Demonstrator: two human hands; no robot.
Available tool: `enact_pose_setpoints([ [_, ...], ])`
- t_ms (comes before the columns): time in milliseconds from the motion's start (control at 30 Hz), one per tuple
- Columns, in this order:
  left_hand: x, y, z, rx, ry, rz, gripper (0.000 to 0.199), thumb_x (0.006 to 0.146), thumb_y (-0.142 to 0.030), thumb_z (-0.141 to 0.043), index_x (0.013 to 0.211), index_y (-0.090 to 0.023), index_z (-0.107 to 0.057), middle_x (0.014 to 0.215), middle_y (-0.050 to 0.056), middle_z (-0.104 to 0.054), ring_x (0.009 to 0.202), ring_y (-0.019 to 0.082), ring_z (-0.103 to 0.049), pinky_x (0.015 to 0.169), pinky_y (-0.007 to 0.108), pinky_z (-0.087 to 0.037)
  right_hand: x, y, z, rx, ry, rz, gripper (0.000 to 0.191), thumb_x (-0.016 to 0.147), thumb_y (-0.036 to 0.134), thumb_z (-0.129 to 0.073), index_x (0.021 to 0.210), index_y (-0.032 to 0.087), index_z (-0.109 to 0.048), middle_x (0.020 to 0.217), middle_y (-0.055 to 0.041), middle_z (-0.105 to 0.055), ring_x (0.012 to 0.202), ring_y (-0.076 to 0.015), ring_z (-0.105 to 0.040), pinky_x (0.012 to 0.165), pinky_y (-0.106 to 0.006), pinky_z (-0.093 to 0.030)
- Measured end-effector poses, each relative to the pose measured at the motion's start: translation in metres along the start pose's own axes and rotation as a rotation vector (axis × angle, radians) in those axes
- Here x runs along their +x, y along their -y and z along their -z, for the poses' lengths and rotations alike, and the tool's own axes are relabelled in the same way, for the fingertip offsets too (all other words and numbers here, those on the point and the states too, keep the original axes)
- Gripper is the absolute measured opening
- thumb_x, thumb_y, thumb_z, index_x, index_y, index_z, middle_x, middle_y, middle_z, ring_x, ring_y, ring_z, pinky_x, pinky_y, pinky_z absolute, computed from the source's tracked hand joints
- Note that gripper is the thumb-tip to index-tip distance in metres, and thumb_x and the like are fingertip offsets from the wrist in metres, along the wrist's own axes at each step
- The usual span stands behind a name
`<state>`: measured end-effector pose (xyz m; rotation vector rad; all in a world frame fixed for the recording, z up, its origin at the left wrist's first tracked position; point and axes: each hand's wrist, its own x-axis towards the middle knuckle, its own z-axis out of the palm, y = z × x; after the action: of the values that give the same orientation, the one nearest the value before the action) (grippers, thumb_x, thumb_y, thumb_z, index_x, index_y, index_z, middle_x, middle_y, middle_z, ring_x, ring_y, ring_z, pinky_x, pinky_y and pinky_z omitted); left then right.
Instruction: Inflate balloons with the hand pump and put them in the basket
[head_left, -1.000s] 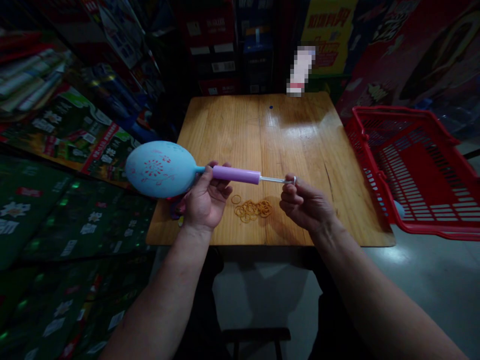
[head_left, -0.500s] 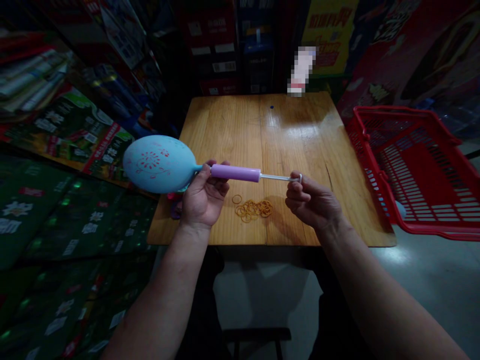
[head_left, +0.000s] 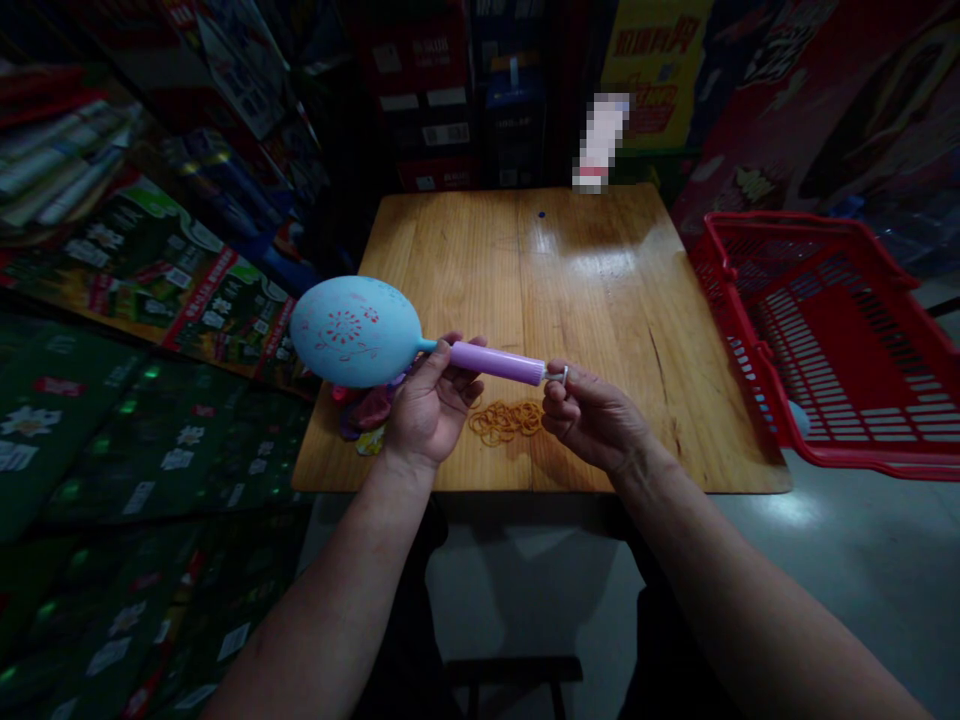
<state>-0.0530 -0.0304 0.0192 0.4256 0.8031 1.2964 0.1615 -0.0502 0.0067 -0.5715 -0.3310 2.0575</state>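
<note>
A light-blue balloon (head_left: pixel 356 332) with a red flower print is partly inflated, its neck fitted on the tip of a purple hand pump (head_left: pixel 498 362). My left hand (head_left: pixel 435 400) is closed around the balloon's neck and the pump's front end. At the pump's other end, my right hand (head_left: pixel 596 412) grips the white handle (head_left: pixel 564 375), with the rod almost fully inside the barrel. Just below the pump lies a pile of yellow-brown rubber bands (head_left: pixel 506 422). Flat, uninflated balloons (head_left: pixel 369 415) in several colours lie on the table, partly hidden behind my left hand.
The wooden table (head_left: pixel 465 260) carries a small blue dot near its back. A red shopping basket (head_left: pixel 892 462) stands at its right, with something pale blue low inside. Green cartons (head_left: pixel 172 430) are stacked at the left, and dark boxes (head_left: pixel 427 90) line the back.
My right hand has pushed the rod into the pump, moving left. The balloon, pump and left hand have shifted to the right, and more of the flat balloons shows.
</note>
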Motion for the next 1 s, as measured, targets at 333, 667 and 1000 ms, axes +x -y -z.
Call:
enact_pose_setpoints([
  [333, 0.001, 0.003, 0.001, -0.007, -0.016, 0.011, 0.018, 0.092, -0.031, -0.066, 0.106, -0.022, -0.070, 0.110, 0.007, -0.076, 0.088, 0.015, -0.072, 0.067, 0.021, -0.055, 0.001, -0.002, 0.001, -0.015, -0.017, 0.000, 0.025, 0.080, 0.020, -0.076, 0.103, 0.016, -0.065, 0.073, 0.0020, -0.064, 0.052, -0.0048, -0.046, 0.052, -0.017, -0.044],
  [667, 0.001, -0.017, 0.005, -0.009, -0.021, -0.141, 0.017, 0.091, -0.034, -0.067, 0.106, -0.025, -0.071, 0.111, 0.004, -0.076, 0.089, 0.014, -0.072, 0.068, 0.020, -0.055, -0.008, 0.026, 0.002, -0.015, -0.109, 0.071, 0.012, 0.084, 0.020, -0.070, 0.096, 0.019, -0.067, 0.069, 0.0052, -0.061, 0.050, -0.0045, -0.043, 0.048, -0.018, -0.038],
  [1000, -0.001, 0.003, 0.000, 0.005, 0.016, -0.011, 0.020, 0.090, -0.033, -0.068, 0.107, -0.022, -0.070, 0.113, 0.007, -0.075, 0.090, 0.015, -0.072, 0.069, 0.021, -0.056, 0.000, 0.003, 0.000, -0.002, -0.042, -0.005, 0.022, 0.082, 0.021, -0.074, 0.101, 0.017, -0.065, 0.073, 0.0028, -0.064, 0.054, -0.0054, -0.048, 0.052, -0.018, -0.043],
])
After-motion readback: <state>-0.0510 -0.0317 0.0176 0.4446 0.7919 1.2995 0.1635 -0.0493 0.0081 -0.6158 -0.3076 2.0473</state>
